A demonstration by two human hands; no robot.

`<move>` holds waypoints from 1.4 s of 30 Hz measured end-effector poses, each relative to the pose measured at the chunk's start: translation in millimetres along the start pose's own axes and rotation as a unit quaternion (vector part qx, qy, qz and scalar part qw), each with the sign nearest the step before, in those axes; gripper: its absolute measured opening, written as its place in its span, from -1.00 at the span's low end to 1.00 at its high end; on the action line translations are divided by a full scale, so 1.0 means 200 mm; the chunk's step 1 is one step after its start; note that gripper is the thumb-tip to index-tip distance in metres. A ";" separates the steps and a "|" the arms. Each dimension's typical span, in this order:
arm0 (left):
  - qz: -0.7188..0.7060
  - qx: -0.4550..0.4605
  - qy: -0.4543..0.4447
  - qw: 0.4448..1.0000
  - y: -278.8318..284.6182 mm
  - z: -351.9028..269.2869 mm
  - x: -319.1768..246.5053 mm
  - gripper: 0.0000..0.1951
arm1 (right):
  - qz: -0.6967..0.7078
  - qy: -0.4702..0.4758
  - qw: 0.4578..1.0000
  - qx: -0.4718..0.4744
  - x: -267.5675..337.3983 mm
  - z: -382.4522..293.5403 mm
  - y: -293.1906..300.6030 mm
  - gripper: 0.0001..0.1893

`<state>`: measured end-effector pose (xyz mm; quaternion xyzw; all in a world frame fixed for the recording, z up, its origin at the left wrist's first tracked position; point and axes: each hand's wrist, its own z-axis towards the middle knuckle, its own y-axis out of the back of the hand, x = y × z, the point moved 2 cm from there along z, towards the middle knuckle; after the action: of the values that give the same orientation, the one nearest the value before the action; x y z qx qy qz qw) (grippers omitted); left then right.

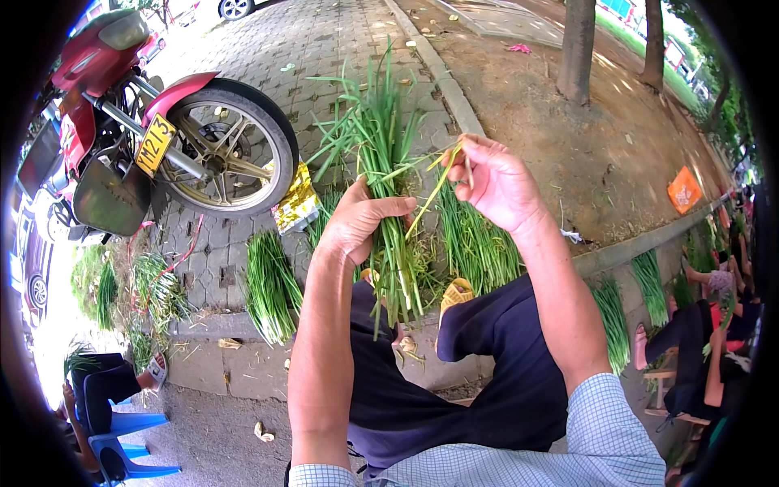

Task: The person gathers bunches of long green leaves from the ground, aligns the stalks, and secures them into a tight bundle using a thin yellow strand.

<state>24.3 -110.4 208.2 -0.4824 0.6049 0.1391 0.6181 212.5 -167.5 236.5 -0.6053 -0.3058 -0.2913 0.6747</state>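
Note:
My left hand (pixel 365 219) is closed round a bunch of long green leafy stalks (pixel 389 243), like garlic chives, held upright above my lap. To its right, my right hand (pixel 465 161) pinches a yellowed leaf (pixel 433 198) between thumb and fingertips; the leaf stretches down to the bunch. Behind my right forearm lies a wide pile of green stalks (pixel 478 237) on the ground. A neat bundle of green stalks (pixel 271 289) rests left of my left forearm. Loose trimmings lie between my feet, partly hidden by the held bunch.
A red motorcycle's front wheel (pixel 225 149) stands at the upper left by a gold foil packet (pixel 298 198). A kerb (pixel 645 243) runs at right, with more bundles (pixel 608 316) nearby. People sit at both sides, one on a blue plastic stool (pixel 131 423). A tree trunk (pixel 577 55) rises behind.

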 end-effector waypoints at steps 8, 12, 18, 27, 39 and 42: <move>0.054 -0.071 -0.006 0.996 0.03 0.00 0.00 -0.63 | 0.135 0.092 0.986 0.026 0.16 -0.01 0.07 -0.88; 0.052 -0.077 -0.004 0.996 0.03 -0.01 -0.01 -0.61 | 0.203 0.145 0.965 0.080 0.24 -0.02 0.15 -0.82; 0.046 -0.069 -0.002 0.997 0.05 0.00 0.00 -0.63 | 0.272 0.196 0.939 0.084 0.36 -0.04 0.28 -0.79; 0.004 -0.052 -0.003 0.999 0.07 0.01 -0.01 -0.68 | -0.254 0.066 0.942 -0.209 0.19 0.02 0.16 -0.88; -0.025 -0.050 -0.005 0.998 0.08 0.00 -0.03 -0.81 | -0.632 -0.020 0.773 0.054 -0.12 -0.02 -0.10 -0.54; -0.025 -0.033 -0.019 0.999 0.08 0.02 -0.04 -0.80 | -0.582 0.003 0.811 0.062 -0.21 -0.06 -0.15 -0.62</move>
<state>12.2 -97.0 207.0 -0.5149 0.5754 0.1526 0.6169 164.0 -182.0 222.1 -0.2704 -0.6164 -0.6114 0.4161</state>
